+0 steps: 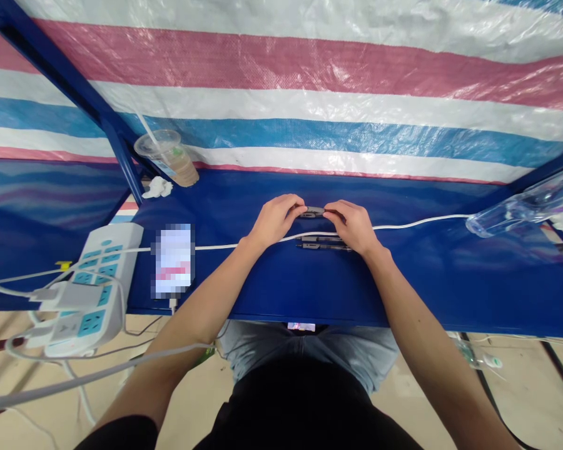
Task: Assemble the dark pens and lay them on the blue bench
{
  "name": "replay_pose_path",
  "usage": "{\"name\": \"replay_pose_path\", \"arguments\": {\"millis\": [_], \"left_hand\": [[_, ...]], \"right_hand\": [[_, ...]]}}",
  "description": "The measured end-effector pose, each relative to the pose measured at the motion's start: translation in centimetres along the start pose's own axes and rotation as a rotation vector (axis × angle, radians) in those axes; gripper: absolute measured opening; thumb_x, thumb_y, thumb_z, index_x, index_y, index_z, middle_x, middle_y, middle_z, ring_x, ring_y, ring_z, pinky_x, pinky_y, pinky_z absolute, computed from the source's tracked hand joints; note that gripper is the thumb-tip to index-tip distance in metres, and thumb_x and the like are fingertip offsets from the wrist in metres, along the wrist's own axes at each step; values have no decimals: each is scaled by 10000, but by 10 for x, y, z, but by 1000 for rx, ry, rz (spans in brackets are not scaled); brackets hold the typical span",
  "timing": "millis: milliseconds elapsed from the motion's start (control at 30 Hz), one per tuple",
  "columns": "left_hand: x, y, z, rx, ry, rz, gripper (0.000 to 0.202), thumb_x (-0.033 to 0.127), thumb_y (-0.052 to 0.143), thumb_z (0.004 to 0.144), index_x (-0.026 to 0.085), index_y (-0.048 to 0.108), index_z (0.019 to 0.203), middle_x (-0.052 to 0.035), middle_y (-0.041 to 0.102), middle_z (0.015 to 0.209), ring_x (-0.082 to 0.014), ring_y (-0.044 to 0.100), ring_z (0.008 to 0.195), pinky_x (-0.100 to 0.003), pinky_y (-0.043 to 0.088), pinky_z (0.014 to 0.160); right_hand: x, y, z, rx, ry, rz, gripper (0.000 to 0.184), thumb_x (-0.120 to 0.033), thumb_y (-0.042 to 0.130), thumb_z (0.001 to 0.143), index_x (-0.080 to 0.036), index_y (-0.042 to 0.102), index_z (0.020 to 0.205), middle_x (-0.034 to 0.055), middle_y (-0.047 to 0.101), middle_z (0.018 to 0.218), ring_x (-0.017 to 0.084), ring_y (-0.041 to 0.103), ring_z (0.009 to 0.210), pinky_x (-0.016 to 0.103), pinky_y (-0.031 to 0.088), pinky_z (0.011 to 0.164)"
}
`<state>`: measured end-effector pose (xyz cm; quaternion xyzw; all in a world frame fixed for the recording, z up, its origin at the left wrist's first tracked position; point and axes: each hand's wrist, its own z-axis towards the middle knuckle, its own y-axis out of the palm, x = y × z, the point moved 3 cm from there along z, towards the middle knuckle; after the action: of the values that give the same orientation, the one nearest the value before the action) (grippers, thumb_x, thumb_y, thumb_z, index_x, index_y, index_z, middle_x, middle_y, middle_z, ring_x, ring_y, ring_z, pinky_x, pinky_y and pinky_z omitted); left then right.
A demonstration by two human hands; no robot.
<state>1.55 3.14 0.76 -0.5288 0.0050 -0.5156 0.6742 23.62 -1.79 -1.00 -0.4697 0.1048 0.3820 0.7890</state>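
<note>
Between my two hands is a short dark grey and black pen [314, 212], lying crosswise just above or on the blue tabletop. My left hand [278, 217] pinches its left end with thumb and fingertips. The right end is pinched by my right hand [354, 225], so both tips are hidden by fingers. Nearer to me lie two more pens, an upper pen [319, 239] and a lower pen [323, 247], side by side; their right ends run up to or under my right hand. A white cable [415, 223] crosses the table beneath my wrists.
A white power strip [130, 240] with plugs stands at the left, beside a charging phone [173, 259]. Behind are a plastic cup [182, 167] with a straw and a crumpled tissue [158, 187]. A clear bottle [507, 209] lies at the right. Striped sheeting [309, 103] hangs behind.
</note>
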Motion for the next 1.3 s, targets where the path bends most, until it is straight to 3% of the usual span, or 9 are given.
{"name": "replay_pose_path", "arguments": {"millis": [200, 333, 567, 800, 1000, 1300], "left_hand": [[-2, 0, -1, 4, -32, -39, 193, 357, 639, 1050, 245, 612, 1204, -14, 740, 1021, -172, 700, 875, -298, 531, 860], [-3, 1, -1, 1, -25, -18, 63, 271, 576, 1063, 234, 614, 1097, -16, 732, 994, -174, 690, 880, -298, 521, 848], [-1, -1, 0, 2, -21, 2, 151, 331, 551, 1084, 223, 631, 1016, -15, 721, 937, -184, 660, 846, -304, 490, 805], [-2, 0, -1, 9, -30, -44, 198, 345, 656, 1033, 243, 586, 1187, -17, 735, 1033, -174, 700, 866, -301, 535, 848], [-2, -1, -1, 10, -12, -7, 26, 250, 589, 1048, 238, 595, 1069, -4, 717, 963, -171, 675, 848, -299, 509, 818], [-2, -1, 0, 11, -35, -29, 52, 284, 609, 1044, 237, 609, 1066, -3, 725, 954, -173, 679, 845, -300, 510, 822]], "right_hand": [[0, -2, 1, 17, -1, 13, 167, -307, 614, 1062, -227, 759, 1053, 72, 772, 977, 233, 707, 848, 349, 517, 767], [0, -2, 0, 14, 3, 9, 186, -324, 600, 1066, -229, 758, 1046, 73, 768, 974, 234, 704, 850, 353, 522, 773], [1, 0, 0, 0, -2, 0, 203, -348, 592, 1070, -235, 759, 1048, 74, 764, 957, 241, 702, 849, 361, 525, 776], [0, -1, 0, 6, 7, 10, 210, -352, 588, 1070, -233, 762, 1063, 81, 773, 995, 245, 712, 866, 364, 536, 784], [0, -2, 0, 1, 15, 8, 215, -353, 582, 1070, -236, 762, 1062, 84, 779, 1010, 252, 716, 890, 376, 543, 807], [1, -2, 0, -3, 3, -5, 197, -324, 591, 1067, -226, 763, 1061, 79, 779, 995, 244, 718, 878, 362, 535, 796]]}}
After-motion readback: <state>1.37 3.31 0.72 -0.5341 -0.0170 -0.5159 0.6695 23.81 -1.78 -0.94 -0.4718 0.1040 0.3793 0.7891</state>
